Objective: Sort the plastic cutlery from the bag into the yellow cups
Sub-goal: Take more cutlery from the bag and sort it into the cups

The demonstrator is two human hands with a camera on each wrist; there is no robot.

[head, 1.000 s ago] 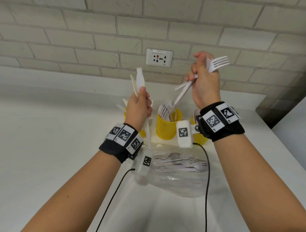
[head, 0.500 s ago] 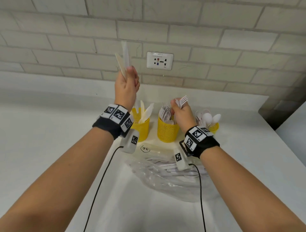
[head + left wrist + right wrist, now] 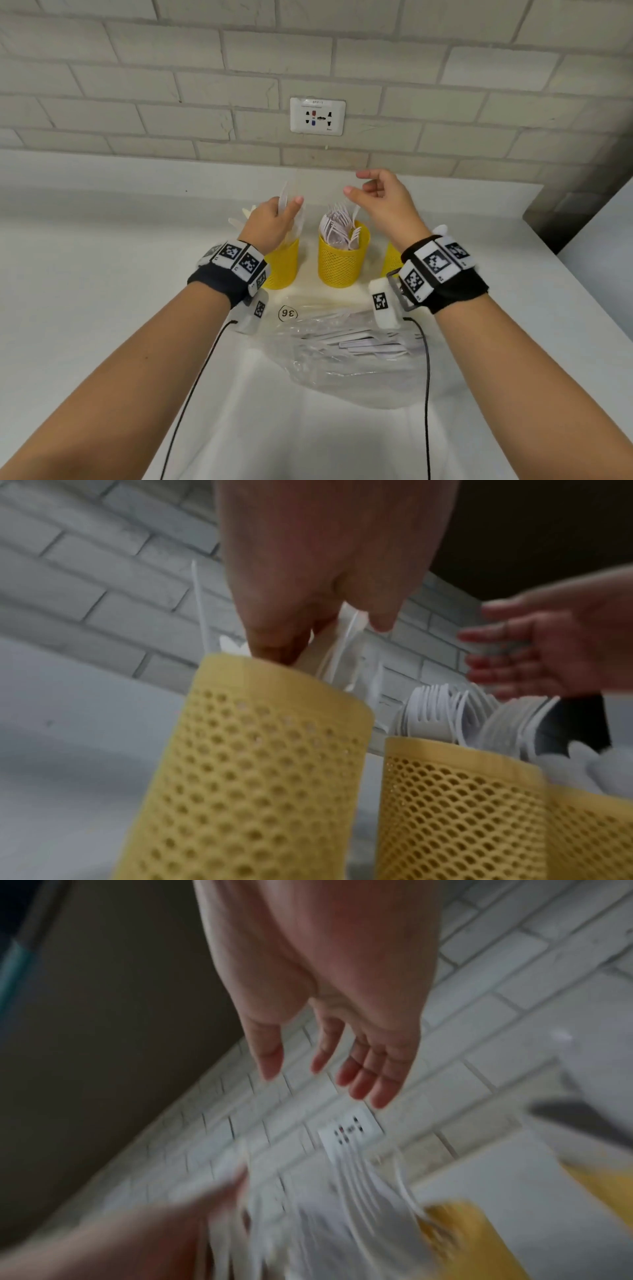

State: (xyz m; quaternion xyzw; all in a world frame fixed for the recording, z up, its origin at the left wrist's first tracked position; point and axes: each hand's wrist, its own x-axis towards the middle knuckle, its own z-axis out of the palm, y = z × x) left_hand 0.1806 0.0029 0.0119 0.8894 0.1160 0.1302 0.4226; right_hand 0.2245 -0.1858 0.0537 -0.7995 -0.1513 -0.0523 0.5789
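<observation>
Three yellow mesh cups stand in a row near the wall. My left hand [image 3: 286,207] pinches a few white plastic knives [image 3: 283,197] with their lower ends inside the left cup [image 3: 282,265], which holds other knives. In the left wrist view my fingertips [image 3: 274,647] sit at that cup's rim [image 3: 274,674]. My right hand [image 3: 358,183] hovers open and empty above the middle cup [image 3: 342,263], which is full of forks [image 3: 337,222]. The right cup [image 3: 390,263] is mostly hidden behind my right wrist. The clear bag [image 3: 342,356] with more cutlery lies in front of the cups.
A white counter [image 3: 102,291] runs to a brick wall with a socket [image 3: 317,116]. The counter's right edge [image 3: 582,284] drops off near a dark corner. Black cables [image 3: 191,394] trail from both wrist bands across the counter.
My left hand came down from high up and brought the knives into the left cup. My right hand let go of the forks in the middle cup and rose, open.
</observation>
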